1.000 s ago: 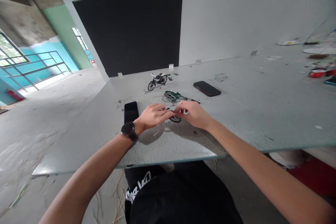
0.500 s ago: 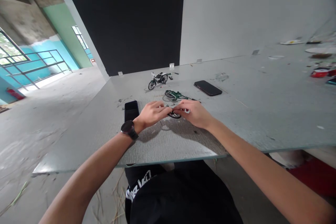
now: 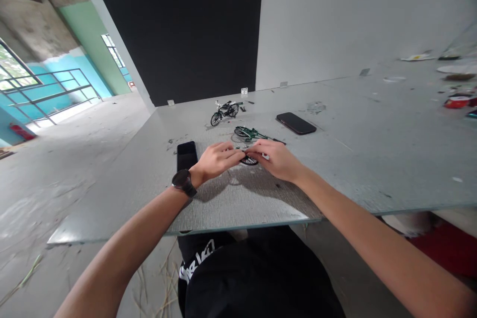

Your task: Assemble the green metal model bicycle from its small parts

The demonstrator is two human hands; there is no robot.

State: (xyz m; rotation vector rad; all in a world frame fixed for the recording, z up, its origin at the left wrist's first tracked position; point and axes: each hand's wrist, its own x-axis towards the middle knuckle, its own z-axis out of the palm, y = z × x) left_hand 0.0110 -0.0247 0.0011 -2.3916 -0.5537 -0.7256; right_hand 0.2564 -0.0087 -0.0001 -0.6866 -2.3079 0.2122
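Between my two hands is a small black spoked wheel (image 3: 250,161), the size of a toy bicycle's. My left hand (image 3: 219,158) is closed on the wheel's left side, fingers pinched. From the right, my right hand (image 3: 274,158) pinches the same wheel near its hub; the fingertips hide that part. Just beyond my fingers a green toy bicycle frame (image 3: 255,134) with one wheel lies on its side. Tiny metal parts (image 3: 245,147) lie between it and my hands. Farther back a dark model bicycle (image 3: 224,112) stands upright.
A phone (image 3: 187,155) lies beside my left wrist, and another phone (image 3: 296,123) sits to the right beyond my right hand. Small dark pieces (image 3: 243,109) are by the standing bicycle. A black panel (image 3: 186,35) rises behind the grey table (image 3: 357,169). Red items (image 3: 457,102) lie far right.
Both hands stay together at the wheel with almost the same grip. The wheel has shifted very slightly; the other objects keep their places, and the view has moved a little.
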